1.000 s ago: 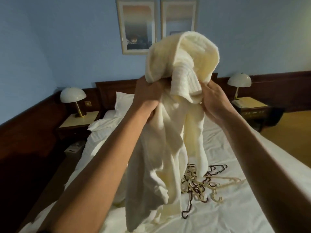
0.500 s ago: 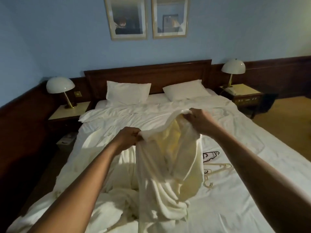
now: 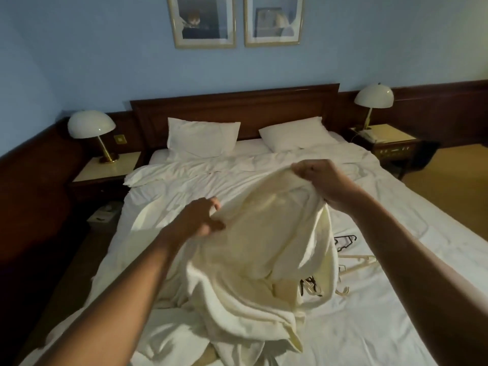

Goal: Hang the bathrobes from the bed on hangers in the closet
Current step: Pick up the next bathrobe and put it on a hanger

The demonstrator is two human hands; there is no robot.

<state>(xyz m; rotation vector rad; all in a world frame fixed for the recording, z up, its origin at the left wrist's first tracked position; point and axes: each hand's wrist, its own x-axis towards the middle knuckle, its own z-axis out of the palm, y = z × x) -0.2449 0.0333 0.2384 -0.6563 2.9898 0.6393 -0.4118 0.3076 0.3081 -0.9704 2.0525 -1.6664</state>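
White rumpled bed (image 3: 396, 326) against blue wall (image 3: 105, 62); left hand (image 3: 198, 220) and right hand (image 3: 322, 178) in pinch-grips on cream bathrobe (image 3: 264, 247).

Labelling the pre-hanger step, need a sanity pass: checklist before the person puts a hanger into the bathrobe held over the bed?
1. Left hand grips the bathrobe edge: ok.
2. Right hand grips its top edge: ok.
3. Collar or shoulders located: cannot tell, cloth is bunched.
4. Bathrobe clear of the bed: not ok, lower part lies heaped on it.
5. Hangers at hand: ok, on the bed right of the bathrobe, partly covered.
6. A hand free to take one: not ok, both hold cloth.
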